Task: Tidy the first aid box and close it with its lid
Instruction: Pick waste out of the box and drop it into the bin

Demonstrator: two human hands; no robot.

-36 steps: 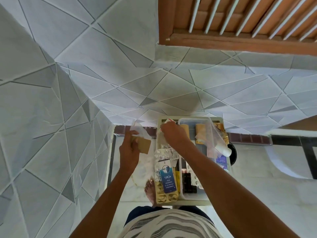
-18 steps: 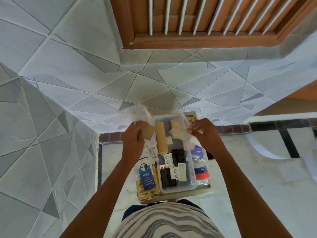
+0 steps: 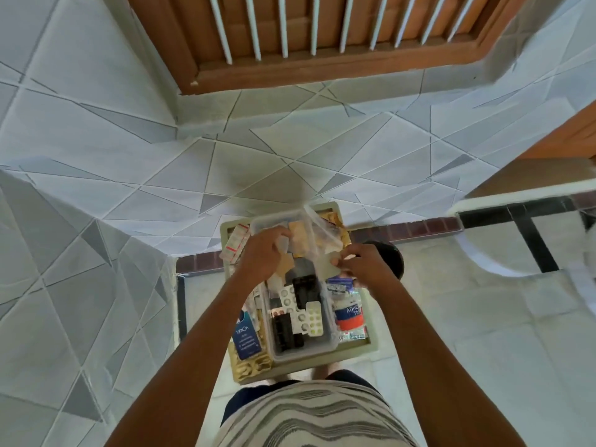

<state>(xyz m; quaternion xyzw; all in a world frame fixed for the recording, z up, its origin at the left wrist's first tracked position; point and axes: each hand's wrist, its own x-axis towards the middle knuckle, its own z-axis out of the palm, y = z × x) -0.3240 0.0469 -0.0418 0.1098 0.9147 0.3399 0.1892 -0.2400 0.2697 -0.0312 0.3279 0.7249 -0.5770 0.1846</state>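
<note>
A clear plastic first aid box (image 3: 301, 350) sits on a small beige table (image 3: 358, 348). It holds pill blister strips (image 3: 311, 319) and dark blister packs (image 3: 285, 330). My left hand (image 3: 263, 254) reaches into the box's far end, fingers closed around a tan bandage roll (image 3: 285, 264). My right hand (image 3: 362, 264) pinches the edge of a clear plastic bag (image 3: 322, 233) over the box's far right corner. A blue booklet (image 3: 245, 337) lies left of the box and an adhesive tape pack (image 3: 350, 312) lies to the right. No lid is visible.
The table stands against a grey-white patterned tiled wall (image 3: 161, 156), below a wooden window with white bars (image 3: 306, 33). A dark round object (image 3: 392, 254) sits on the floor behind my right hand. Plaster strips (image 3: 237, 241) lie at the table's far left.
My left hand moved right from beside the box into its far end with the tan roll. My right hand stayed at the far right corner with the plastic bag. The camera tilted.
</note>
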